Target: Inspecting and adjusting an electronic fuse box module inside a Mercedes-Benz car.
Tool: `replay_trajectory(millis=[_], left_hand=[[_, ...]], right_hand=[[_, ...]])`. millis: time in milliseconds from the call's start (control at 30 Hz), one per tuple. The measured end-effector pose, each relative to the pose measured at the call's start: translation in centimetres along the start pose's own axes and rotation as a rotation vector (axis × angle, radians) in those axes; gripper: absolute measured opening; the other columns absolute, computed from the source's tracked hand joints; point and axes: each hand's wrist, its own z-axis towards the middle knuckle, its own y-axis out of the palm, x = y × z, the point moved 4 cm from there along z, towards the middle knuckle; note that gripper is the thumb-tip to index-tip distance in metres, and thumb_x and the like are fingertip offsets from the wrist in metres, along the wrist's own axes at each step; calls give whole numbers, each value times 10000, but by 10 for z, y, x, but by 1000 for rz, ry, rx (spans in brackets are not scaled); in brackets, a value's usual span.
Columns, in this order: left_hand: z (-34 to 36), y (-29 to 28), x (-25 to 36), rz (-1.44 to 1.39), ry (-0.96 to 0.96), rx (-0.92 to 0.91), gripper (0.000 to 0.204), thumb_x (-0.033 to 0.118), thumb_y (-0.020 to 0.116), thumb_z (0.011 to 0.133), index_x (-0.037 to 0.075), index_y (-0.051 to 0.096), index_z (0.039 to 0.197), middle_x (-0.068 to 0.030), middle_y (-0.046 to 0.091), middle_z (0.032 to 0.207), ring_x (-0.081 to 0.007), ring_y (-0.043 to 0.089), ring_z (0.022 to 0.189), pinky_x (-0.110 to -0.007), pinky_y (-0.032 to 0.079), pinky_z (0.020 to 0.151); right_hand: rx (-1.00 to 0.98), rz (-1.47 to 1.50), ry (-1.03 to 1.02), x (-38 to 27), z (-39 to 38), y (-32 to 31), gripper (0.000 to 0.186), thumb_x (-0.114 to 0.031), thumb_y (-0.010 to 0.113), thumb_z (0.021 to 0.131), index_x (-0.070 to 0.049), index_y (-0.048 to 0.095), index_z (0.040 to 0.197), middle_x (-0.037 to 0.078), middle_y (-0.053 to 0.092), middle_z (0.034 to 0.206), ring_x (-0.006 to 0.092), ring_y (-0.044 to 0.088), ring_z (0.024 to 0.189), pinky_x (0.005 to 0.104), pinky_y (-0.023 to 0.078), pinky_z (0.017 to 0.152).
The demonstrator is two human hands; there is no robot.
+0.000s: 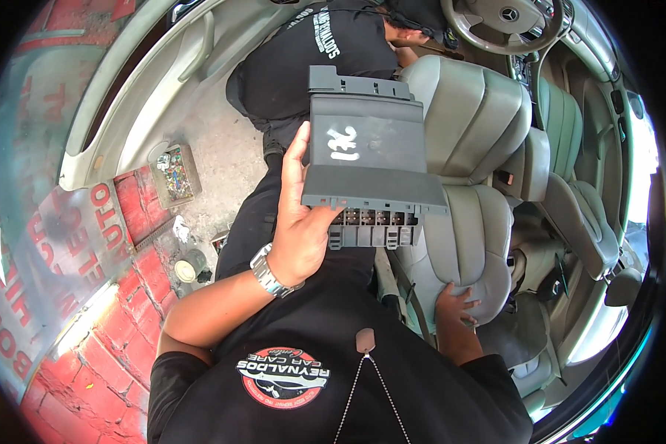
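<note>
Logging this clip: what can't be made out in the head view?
Head view:
- Far side of the dark module: hidden by the module's own body.
- Most fingers of the left hand: hidden behind the module.
- Inside of the sockets along the module's lower edge: too small and shadowed.
- Loose pieces in the tray: too small to identify.
- Part of the steering wheel: cut off by the upper edge.
</note>
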Motion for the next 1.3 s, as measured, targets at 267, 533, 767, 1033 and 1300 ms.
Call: replay_trajectory(millis=[267, 533, 767, 1033, 1300], left_hand=[[3, 6, 6, 64, 127, -96, 810, 185, 616, 902, 73, 90, 1508, -113, 369, 1432, -189, 403, 1285, -360, 324, 1069], [2, 5, 4, 32, 94, -78, 862, 217, 656, 879, 71, 86, 1509, -97, 343, 1449, -187, 391, 1294, -359, 320, 1076], [4, 6, 5, 1, 85, -102, 872, 205, 665, 873, 81, 86, 1513, -94, 326, 1462, -182, 378, 1305, -353, 312, 1080], [6, 6, 2, 43, 99, -87, 852, 190, 652, 883, 81, 91, 1514, -95, 328, 1466, -180, 381, 1304, -349, 300, 1085], [5, 4, 5, 108, 158, -116, 815, 77, 564, 851, 86, 94, 1516, -103, 357, 1448, -186, 397, 1297, -357, 317, 1075]], right_hand=[[12, 9, 12, -1, -3, -3, 734, -623, 523, 825, -326, 289, 1454, 93, 25, 1579, 642, 16, 1330, 751, 195, 996], [-10, 29, 13, -2, -7, -9, 732, -614, 528, 823, -329, 287, 1452, 105, 42, 1575, 647, 15, 1327, 752, 211, 989], [-17, 35, 16, -1, -6, -5, 734, -612, 523, 828, -316, 287, 1456, 106, 16, 1580, 651, 5, 1324, 752, 195, 993], [40, -2, 8, 0, 1, 5, 737, -617, 540, 820, -318, 302, 1450, 90, 24, 1579, 649, 36, 1325, 757, 197, 982], [34, -7, 10, 3, 5, 7, 736, -626, 543, 813, -333, 305, 1445, 79, 37, 1581, 645, 54, 1327, 743, 195, 996]])
